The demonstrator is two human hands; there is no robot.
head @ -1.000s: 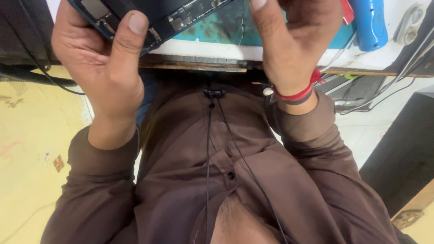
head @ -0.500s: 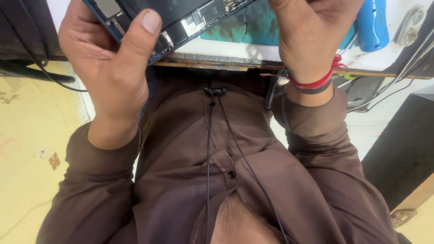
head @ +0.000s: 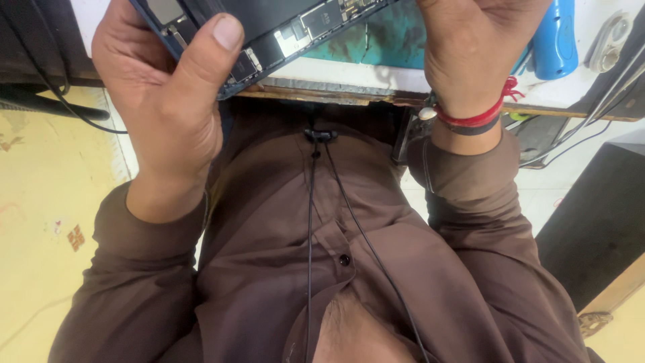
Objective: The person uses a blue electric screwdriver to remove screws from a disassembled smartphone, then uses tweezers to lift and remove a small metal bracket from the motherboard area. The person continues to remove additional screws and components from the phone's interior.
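Note:
An opened dark phone [head: 282, 30] with its inner boards and chips showing is held across the top of the head view, tilted. My left hand [head: 168, 101] grips its left end, thumb pressed on the exposed inside. My right hand [head: 470, 50] closes on its right end; the fingers run out of the frame at the top. A red thread and a dark band [head: 474, 121] circle my right wrist.
A white worktop with a teal mat [head: 376, 44] lies under the phone, its wooden edge [head: 322, 94] near my chest. A blue tool [head: 556, 40] and cables [head: 591, 128] lie at the right. A dark block [head: 598, 222] stands on the floor at the right.
Both hands and the phone have shifted slightly up and right in the view. The grip on both ends is unchanged.

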